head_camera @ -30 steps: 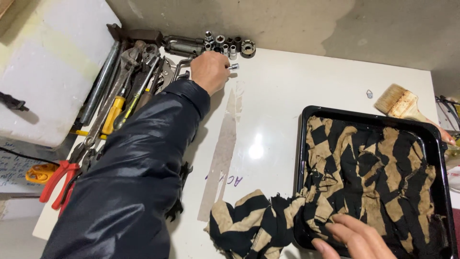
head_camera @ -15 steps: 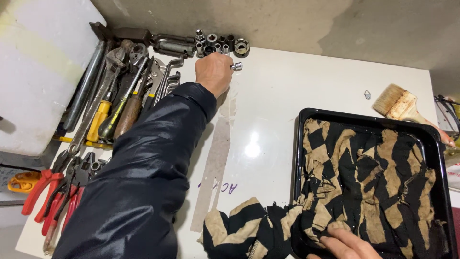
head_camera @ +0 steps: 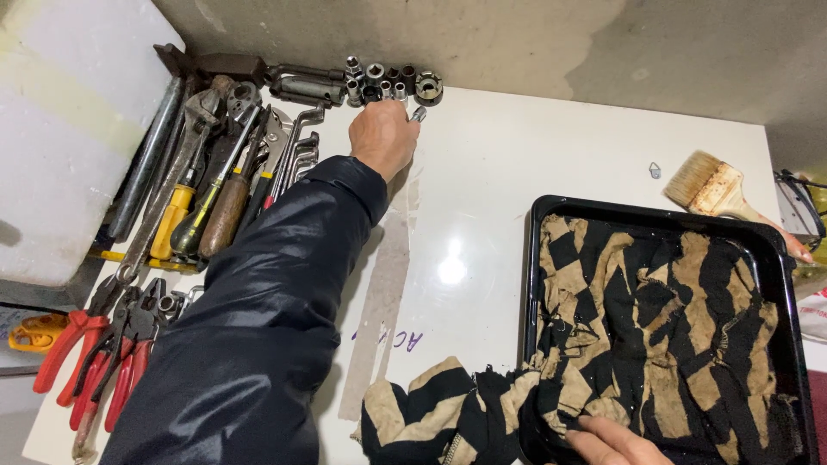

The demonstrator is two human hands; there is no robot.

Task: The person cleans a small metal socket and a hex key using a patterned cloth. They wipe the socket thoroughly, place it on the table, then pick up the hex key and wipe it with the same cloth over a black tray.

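A: The right hand [head_camera: 616, 441] lay flat at the bottom edge of the frame, fingers pressed down on the striped black-and-tan cloth [head_camera: 655, 336], not closed round anything. What of the other?

B: The left hand [head_camera: 383, 136] was stretched to the upper middle, fingers curled and pinching a small metal socket [head_camera: 419, 113] at its tip, just below the row of sockets [head_camera: 388, 82] along the table's far edge

A: Near to far, then?

B: Nearest, the cloth spilled out of the black tray [head_camera: 780, 258] onto the white table [head_camera: 482, 198]. At lower left lay red-handled pliers [head_camera: 73, 353]; above them, screwdrivers [head_camera: 202, 211] and wrenches [head_camera: 297, 151]. At far right, a paint brush [head_camera: 711, 185]

A: What changed from the earlier frames?

B: A second ago the left hand sat lower, beside the wrenches; it had since crept up toward the socket row, so I judged that small piece was being set among them or just lifted out. The right hand had slid left along the cloth
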